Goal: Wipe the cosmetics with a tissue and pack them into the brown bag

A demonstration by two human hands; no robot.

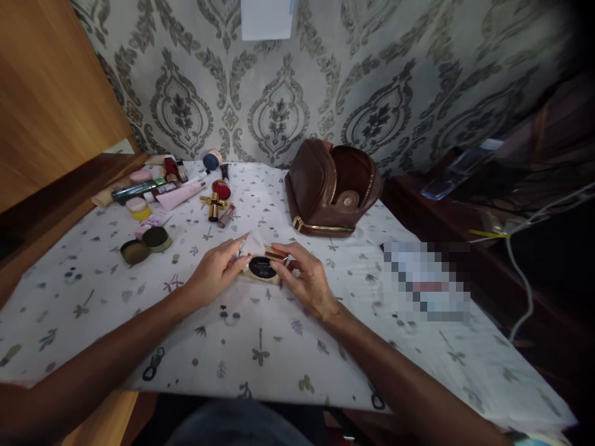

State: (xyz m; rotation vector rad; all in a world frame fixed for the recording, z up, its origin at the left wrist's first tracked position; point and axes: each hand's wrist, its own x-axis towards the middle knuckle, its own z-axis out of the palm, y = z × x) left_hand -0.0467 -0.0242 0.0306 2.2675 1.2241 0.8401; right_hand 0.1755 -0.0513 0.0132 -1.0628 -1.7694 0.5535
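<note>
Near the middle of the table, a small beige pack with a black oval label (263,267) is held between my two hands. My left hand (214,272) is closed on its left side, thumb and fingers pinching near a whitish, see-through sheet or film (252,243) that stands up behind the label. On the other side, my right hand (305,277) grips the pack's right edge, its thumb by the label. A narrow brown, shiny piece (277,255) shows beneath the right fingers; I cannot tell whether it belongs to the pack.
Behind my hands stands an open brown cosmetic bag (311,186). Several cosmetics, including a pink tube (180,196), a gold lipstick (214,209) and an opened dark jar (157,239), lie at left. A blurred-out flat object (427,282) lies at right; a clear bottle (458,170) is beyond the table.
</note>
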